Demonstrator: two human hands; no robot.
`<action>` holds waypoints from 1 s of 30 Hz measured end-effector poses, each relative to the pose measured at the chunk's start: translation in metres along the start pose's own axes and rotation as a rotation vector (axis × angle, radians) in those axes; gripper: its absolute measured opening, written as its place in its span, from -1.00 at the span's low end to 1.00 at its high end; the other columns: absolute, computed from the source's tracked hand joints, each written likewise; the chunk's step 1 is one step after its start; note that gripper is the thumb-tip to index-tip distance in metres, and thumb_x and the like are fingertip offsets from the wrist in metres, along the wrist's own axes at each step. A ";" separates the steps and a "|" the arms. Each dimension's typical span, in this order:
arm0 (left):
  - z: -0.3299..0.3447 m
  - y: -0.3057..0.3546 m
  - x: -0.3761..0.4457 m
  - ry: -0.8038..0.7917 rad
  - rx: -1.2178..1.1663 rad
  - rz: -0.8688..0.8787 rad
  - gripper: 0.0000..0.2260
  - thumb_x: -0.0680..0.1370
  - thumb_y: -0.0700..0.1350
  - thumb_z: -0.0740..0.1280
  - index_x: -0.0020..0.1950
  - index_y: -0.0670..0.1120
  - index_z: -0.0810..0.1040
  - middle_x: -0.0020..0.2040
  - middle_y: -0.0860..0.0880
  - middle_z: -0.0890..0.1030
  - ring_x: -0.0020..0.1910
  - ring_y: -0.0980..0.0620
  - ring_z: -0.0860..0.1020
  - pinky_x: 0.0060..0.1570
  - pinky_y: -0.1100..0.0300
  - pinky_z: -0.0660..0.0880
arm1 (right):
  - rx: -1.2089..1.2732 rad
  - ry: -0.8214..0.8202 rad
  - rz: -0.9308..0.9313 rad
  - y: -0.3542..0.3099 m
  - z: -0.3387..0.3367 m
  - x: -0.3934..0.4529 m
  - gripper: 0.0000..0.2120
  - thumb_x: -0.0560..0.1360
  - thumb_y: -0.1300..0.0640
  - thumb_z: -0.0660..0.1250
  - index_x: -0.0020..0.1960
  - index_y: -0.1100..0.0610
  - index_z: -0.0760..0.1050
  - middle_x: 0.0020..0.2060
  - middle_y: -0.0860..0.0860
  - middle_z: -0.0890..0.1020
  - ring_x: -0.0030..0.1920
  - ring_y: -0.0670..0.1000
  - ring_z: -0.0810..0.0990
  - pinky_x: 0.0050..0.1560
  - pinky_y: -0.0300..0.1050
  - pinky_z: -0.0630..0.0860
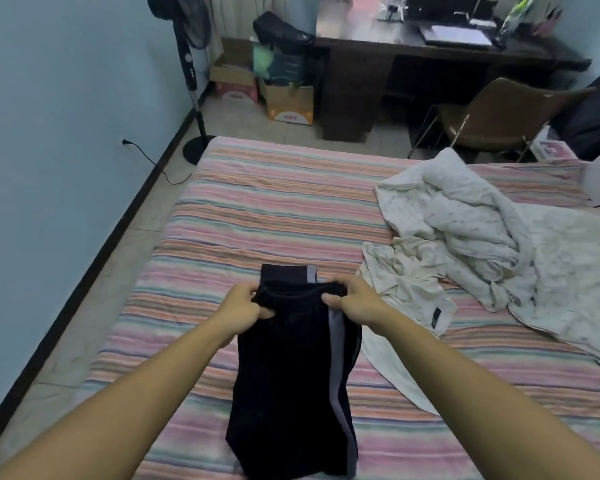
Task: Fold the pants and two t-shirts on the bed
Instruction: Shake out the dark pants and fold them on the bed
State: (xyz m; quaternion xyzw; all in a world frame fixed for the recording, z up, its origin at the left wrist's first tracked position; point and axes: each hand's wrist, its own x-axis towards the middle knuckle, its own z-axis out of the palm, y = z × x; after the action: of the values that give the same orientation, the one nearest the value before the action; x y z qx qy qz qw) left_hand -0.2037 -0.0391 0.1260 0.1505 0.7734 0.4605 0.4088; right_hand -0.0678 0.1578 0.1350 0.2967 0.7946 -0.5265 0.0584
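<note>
Black soft-knit track pants with a grey side stripe (pixel 291 362) lie lengthwise on the near middle of the striped pink bedsheet (pixel 257 209), legs already stacked one on the other. The far end shows a doubled layer with a grey cuff peeking beyond the hands. Left hand (pixel 243 306) pinches the dark bunched edge at its left corner, fingers curled into the cloth. Right hand (pixel 352 299) grips the same edge at the right corner, thumb on top, just beside the stripe.

Judgement: fabric limp and light, not slippery; it will sag between the two grips and wants corner holds kept taut, then smoothing flat.

Just to the right, touching the pants' edge, a crumpled cream t-shirt with a small dark label (pixel 409 289), not yet folded. Beyond it a rumpled white quilt (pixel 499 230). A second t-shirt cannot be told apart.
</note>
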 end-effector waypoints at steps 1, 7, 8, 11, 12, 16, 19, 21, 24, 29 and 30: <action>0.001 -0.005 0.018 0.013 -0.011 -0.004 -0.68 0.45 -0.40 0.40 0.16 -0.14 0.61 0.09 -0.07 0.65 0.09 -0.08 0.60 0.02 0.09 0.52 | -0.014 0.021 0.003 0.008 0.003 0.020 -0.91 0.53 0.17 0.37 -0.01 0.19 0.59 -0.07 0.13 0.68 0.01 0.14 0.65 0.14 0.13 0.54; 0.010 -0.042 0.120 0.103 -0.023 -0.001 -0.74 0.47 -0.41 0.38 0.11 -0.17 0.61 0.02 -0.11 0.64 0.03 -0.12 0.60 -0.07 0.11 0.52 | -0.061 0.088 0.033 0.049 0.024 0.127 -0.91 0.55 0.14 0.39 -0.05 0.14 0.51 -0.09 0.10 0.59 -0.05 0.12 0.57 -0.02 0.03 0.47; 0.010 -0.048 0.135 0.126 -0.029 -0.005 -0.74 0.47 -0.41 0.38 0.09 -0.15 0.61 0.01 -0.12 0.65 0.02 -0.12 0.61 -0.04 0.08 0.54 | -0.077 0.095 0.025 0.053 0.026 0.141 -0.91 0.55 0.14 0.39 -0.07 0.13 0.50 -0.13 0.09 0.57 -0.07 0.12 0.56 -0.05 0.04 0.46; 0.012 -0.069 0.181 0.186 -0.039 -0.009 -0.72 0.46 -0.42 0.38 0.09 -0.14 0.62 0.00 -0.12 0.66 0.01 -0.11 0.61 0.01 0.07 0.54 | -0.088 0.127 0.028 0.071 0.034 0.182 -0.92 0.53 0.15 0.42 -0.03 0.15 0.56 -0.12 0.10 0.62 0.00 0.17 0.61 0.02 0.08 0.51; 0.012 -0.075 0.194 0.204 -0.050 -0.008 -0.71 0.46 -0.43 0.37 0.11 -0.15 0.63 0.01 -0.12 0.66 0.01 -0.10 0.61 -0.01 0.10 0.52 | -0.090 0.130 0.030 0.077 0.036 0.195 -0.90 0.53 0.15 0.42 0.01 0.17 0.58 -0.10 0.10 0.62 0.03 0.17 0.62 0.03 0.08 0.51; 0.024 -0.098 0.243 0.254 -0.058 -0.028 -0.75 0.49 -0.36 0.37 0.11 -0.11 0.61 0.03 -0.10 0.66 0.03 -0.12 0.62 -0.01 0.07 0.55 | -0.106 0.152 0.076 0.102 0.042 0.236 -0.83 0.55 0.17 0.39 0.11 0.22 0.59 0.01 0.14 0.64 0.08 0.17 0.60 0.03 0.02 0.49; 0.032 -0.114 0.271 0.302 -0.014 -0.042 -0.76 0.53 -0.29 0.33 0.15 -0.07 0.58 0.07 -0.10 0.64 0.08 -0.13 0.61 0.08 0.03 0.55 | -0.141 0.156 0.099 0.113 0.049 0.259 -0.68 0.59 0.15 0.34 0.30 0.25 0.52 0.25 0.19 0.58 0.27 0.19 0.53 0.11 -0.06 0.42; 0.036 -0.123 0.285 0.317 -0.014 -0.049 -0.69 0.56 -0.27 0.29 0.29 -0.09 0.53 0.18 -0.09 0.60 0.10 -0.07 0.56 0.11 0.05 0.51 | -0.129 0.174 0.114 0.120 0.056 0.273 -0.54 0.60 0.12 0.32 0.45 0.26 0.37 0.41 0.18 0.47 0.40 0.19 0.43 0.28 -0.03 0.37; 0.041 -0.147 0.286 0.285 0.009 -0.082 -0.61 0.58 -0.19 0.30 0.42 -0.07 0.41 0.26 0.06 0.48 0.16 0.01 0.48 0.16 0.10 0.45 | -0.076 0.223 0.148 0.138 0.070 0.273 -0.45 0.59 0.10 0.32 0.50 0.23 0.26 0.46 0.15 0.40 0.43 0.17 0.39 0.29 -0.03 0.35; 0.055 -0.214 0.231 0.272 0.103 -0.178 -0.40 0.49 -0.12 0.45 0.49 -0.06 0.33 0.36 -0.01 0.50 0.34 -0.10 0.49 0.29 0.02 0.44 | 0.080 0.190 0.412 0.197 0.096 0.214 -0.32 0.50 0.05 0.44 0.50 0.19 0.23 0.44 0.14 0.42 0.37 0.20 0.44 0.20 -0.04 0.39; 0.059 -0.229 0.212 0.288 0.092 -0.191 -0.42 0.44 -0.11 0.49 0.42 -0.01 0.37 0.27 0.02 0.54 0.28 -0.10 0.52 0.22 0.03 0.47 | 0.099 0.196 0.452 0.209 0.102 0.197 -0.31 0.47 0.05 0.47 0.48 0.18 0.24 0.40 0.14 0.45 0.33 0.20 0.48 0.20 -0.03 0.42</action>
State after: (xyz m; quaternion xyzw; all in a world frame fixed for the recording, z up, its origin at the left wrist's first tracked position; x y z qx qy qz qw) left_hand -0.2572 0.0035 -0.1840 0.0275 0.8549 0.4007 0.3284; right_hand -0.1399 0.2059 -0.1570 0.5193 0.6831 -0.5069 0.0826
